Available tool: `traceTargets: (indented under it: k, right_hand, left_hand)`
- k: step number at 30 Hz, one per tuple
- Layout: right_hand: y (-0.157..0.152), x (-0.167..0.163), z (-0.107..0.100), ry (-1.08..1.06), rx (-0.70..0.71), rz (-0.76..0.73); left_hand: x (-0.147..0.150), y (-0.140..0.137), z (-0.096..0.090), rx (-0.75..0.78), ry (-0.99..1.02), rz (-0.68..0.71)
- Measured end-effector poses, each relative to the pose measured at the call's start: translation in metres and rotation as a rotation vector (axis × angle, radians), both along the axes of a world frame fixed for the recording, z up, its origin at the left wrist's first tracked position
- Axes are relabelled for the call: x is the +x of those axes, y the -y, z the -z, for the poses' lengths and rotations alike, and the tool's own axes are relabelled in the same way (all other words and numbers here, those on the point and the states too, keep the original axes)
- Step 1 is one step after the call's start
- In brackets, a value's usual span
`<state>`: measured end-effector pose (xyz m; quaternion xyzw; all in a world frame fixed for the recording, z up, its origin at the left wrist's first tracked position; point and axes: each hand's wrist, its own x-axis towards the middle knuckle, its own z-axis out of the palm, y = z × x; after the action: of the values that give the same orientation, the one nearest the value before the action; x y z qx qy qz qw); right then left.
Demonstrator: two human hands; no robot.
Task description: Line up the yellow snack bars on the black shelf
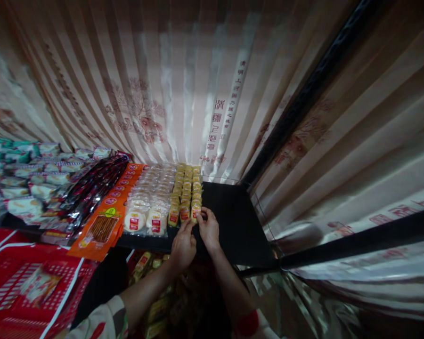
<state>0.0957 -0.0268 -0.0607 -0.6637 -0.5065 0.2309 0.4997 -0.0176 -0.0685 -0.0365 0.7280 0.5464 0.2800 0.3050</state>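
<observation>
Three rows of small yellow snack packets stand on a black shelf. At the front of the rightmost row, my right hand is closed with its fingertips on the front yellow packet. My left hand is also closed, its fingertips pinching at the lower left of that same packet. Left of the yellow rows lie two rows of round white crackers in clear wrappers. Below my forearms more yellow packets lie in dim light, their container hard to make out.
Further left are an orange snack bag, dark glossy packets and white-and-green packets. A red basket with a snack packet stands at the lower left. Pleated printed curtains and a dark pole border the shelf.
</observation>
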Motion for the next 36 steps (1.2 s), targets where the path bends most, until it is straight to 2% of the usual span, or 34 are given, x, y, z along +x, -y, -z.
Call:
traceTargets:
  k: [15,24,28,31,36]
  right_hand:
    - [-0.003,-0.013,0.006,0.117,0.049,0.012]
    - [-0.005,-0.014,0.008,0.126,0.039,-0.018]
    - [-0.004,-0.014,0.008,0.112,0.034,-0.010]
    - [-0.004,-0.015,0.007,0.107,0.018,0.000]
    - [-0.006,-0.014,0.009,0.113,0.023,0.004]
  left_hand:
    - [-0.013,0.001,0.034,0.188,-0.089,-0.015]
    - [-0.012,0.001,0.039,0.226,-0.102,-0.019]
    - [-0.012,0.004,0.032,0.304,-0.075,0.056]
    - [-0.013,0.002,0.031,0.269,-0.076,0.041]
    - [-0.013,-0.003,0.039,0.208,-0.106,0.030]
